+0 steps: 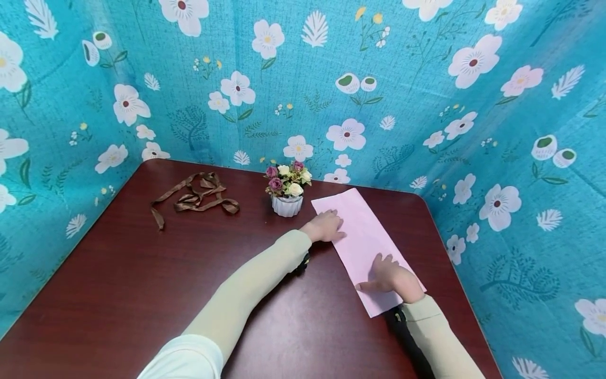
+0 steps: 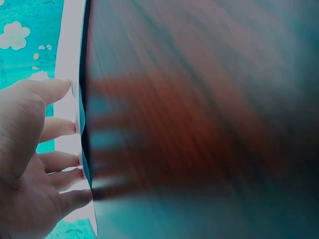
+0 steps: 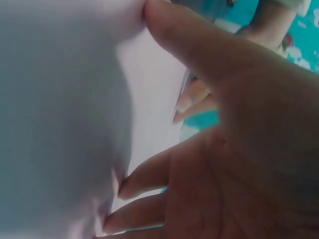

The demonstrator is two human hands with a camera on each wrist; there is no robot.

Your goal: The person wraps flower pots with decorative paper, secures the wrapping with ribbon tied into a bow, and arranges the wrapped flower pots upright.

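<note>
A long pink sheet of paper (image 1: 362,231) lies slantwise on the right part of the table, apparently flat. My left hand (image 1: 324,226) rests on its far left edge, with the fingers spread. Nearer to me, my right hand (image 1: 389,275) touches the near part of the sheet, thumb toward its left edge. Seen in the left wrist view, the left fingertips (image 2: 65,127) meet the paper along its edge. In the right wrist view the right thumb (image 3: 174,25) and fingertips press against the pale paper surface, slightly rumpled by the fingers.
A white pot (image 1: 286,206) of artificial flowers (image 1: 289,179) stands at the back, just left of the paper. A crumpled brown ribbon (image 1: 230,206) lies at the back left of the dark red-brown table (image 1: 142,295). Blue floral cloth (image 1: 293,68) hangs around the table.
</note>
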